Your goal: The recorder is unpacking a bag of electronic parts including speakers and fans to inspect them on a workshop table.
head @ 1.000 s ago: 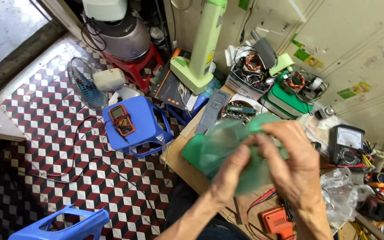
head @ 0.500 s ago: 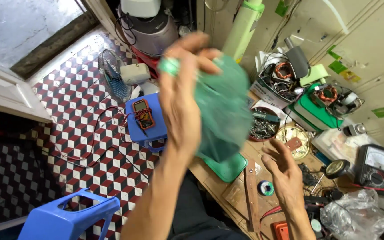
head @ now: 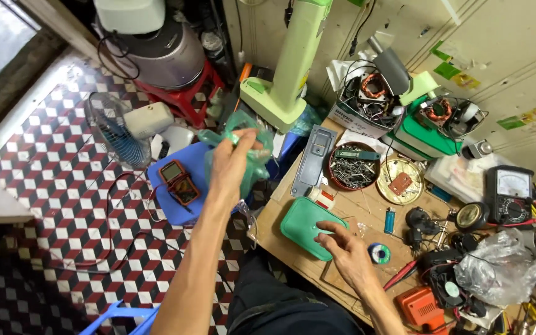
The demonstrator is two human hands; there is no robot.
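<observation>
Left fingers (head: 238,141): curled shut around a crumpled, see-through green plastic bag (head: 250,162), pinching it near its top so that the rest hangs below the grip.
Left hand (head: 229,166): raised out to the person's left, off the edge of the surface and above a blue plastic stool (head: 164,200); back of the hand faces the camera.
Left arm: bare forearm runs from the bottom middle of the view up to the hand, nearly straight, wrist slightly bent.
Right fingers (head: 336,231): spread and lightly bent, not gripping anything; the tips rest on the near corner of a green plastic cover (head: 304,224).
Right hand (head: 353,256): low, palm down, lying over the wooden surface (head: 280,214); the forearm enters from the bottom right.
Green plastic cover: flat on the surface's near left part, a rounded rectangle, just beside a grey metal plate (head: 315,160).
Near the right hand: a small roll of solder wire (head: 378,253) just beside the fingers, and a blue lighter (head: 389,219) a little beyond.
Further back on the surface: a round tin of screws (head: 350,167), an analogue meter (head: 509,193) and a clear plastic bag (head: 499,268) at far right.
On the stool: a red handheld multimeter (head: 180,182).
Floor: chequered tiles, with a small blue fan (head: 118,133) standing beside the stool.
</observation>
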